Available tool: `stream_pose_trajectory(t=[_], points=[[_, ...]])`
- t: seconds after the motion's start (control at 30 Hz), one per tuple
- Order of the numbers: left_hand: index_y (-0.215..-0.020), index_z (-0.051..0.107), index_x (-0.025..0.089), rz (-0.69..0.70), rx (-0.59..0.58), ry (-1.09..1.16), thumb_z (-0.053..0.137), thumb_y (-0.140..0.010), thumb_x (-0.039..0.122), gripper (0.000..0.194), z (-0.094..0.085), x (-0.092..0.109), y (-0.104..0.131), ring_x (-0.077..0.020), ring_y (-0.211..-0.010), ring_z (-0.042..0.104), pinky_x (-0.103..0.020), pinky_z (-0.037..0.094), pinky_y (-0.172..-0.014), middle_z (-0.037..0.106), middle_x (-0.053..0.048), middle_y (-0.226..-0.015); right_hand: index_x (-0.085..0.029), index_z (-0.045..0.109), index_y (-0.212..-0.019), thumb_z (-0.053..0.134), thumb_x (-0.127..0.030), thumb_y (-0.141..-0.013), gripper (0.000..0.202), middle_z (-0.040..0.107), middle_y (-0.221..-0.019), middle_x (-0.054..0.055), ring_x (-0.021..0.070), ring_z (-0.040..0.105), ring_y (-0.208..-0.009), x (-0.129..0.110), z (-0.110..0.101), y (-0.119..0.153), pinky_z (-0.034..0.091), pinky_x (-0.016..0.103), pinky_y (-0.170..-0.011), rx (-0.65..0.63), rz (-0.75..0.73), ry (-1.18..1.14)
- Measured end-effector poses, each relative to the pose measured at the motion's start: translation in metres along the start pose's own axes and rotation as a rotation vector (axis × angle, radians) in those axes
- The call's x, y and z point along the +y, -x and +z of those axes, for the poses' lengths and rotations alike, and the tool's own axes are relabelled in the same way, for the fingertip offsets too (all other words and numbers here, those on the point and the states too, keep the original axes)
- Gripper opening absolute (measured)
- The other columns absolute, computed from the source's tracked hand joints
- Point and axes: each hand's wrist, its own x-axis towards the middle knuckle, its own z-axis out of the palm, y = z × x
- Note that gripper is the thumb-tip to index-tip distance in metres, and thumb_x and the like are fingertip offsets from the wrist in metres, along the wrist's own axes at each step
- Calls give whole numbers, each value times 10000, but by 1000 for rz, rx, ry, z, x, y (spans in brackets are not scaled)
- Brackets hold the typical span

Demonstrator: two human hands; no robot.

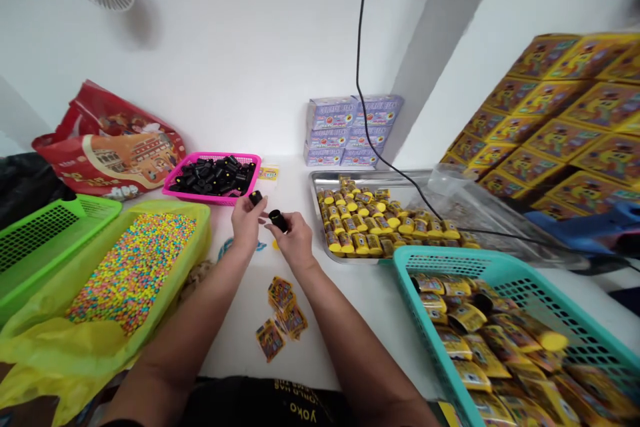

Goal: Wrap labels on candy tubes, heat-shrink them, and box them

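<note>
Above the white table, my left hand (pixel 246 221) holds a small black cylinder (pixel 255 198) between its fingertips. My right hand (pixel 296 237) grips another black cylinder (pixel 278 220), tilted, with its round end facing up. The two pieces are close together but apart. Below my hands, several yellow printed labels (pixel 283 300) lie in a loose pile on the table. Beyond my left hand stands a pink basket (pixel 223 199) of black pieces. Blue items (pixel 226 247) show partly behind my left wrist, too hidden to make out.
A yellow-lined tray of colourful beads (pixel 135 267) and a green basket (pixel 55 250) stand left. At right are a metal tray (pixel 350 177) and a teal basket (pixel 425 340) of yellow containers. Purple boxes (pixel 350 130) stand at the wall; a black cable (pixel 359 47) hangs across.
</note>
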Motion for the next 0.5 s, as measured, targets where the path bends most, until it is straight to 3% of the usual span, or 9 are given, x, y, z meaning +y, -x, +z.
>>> stream_pose_trajectory(t=[0.2,0.37,0.5], points=[[-785,513,182,-4,-58,-14,803,-641,410,396,-36,-17,28,-103,-582,595,-187,431,-462,562,47,-677,-199,567,-849,694,-556,-743,394,667,-738,30,164,595,-591,-8,1,2,492,301,-584,3,50,-57],[-1034,584,199,-14,-177,-25,781,-683,404,451,-52,-34,29,-107,-621,611,-193,447,-481,617,24,-783,-204,550,-835,747,-553,-688,426,658,-723,17,155,573,-570,-3,3,3,486,298,-556,-19,72,-85],[-1066,615,215,13,-207,-50,765,-705,368,420,-61,-46,26,-107,-698,589,-213,492,-552,635,5,-877,-204,609,-903,721,-486,-765,334,647,-766,20,155,581,-621,0,-4,0,507,306,-598,-85,-36,-93]])
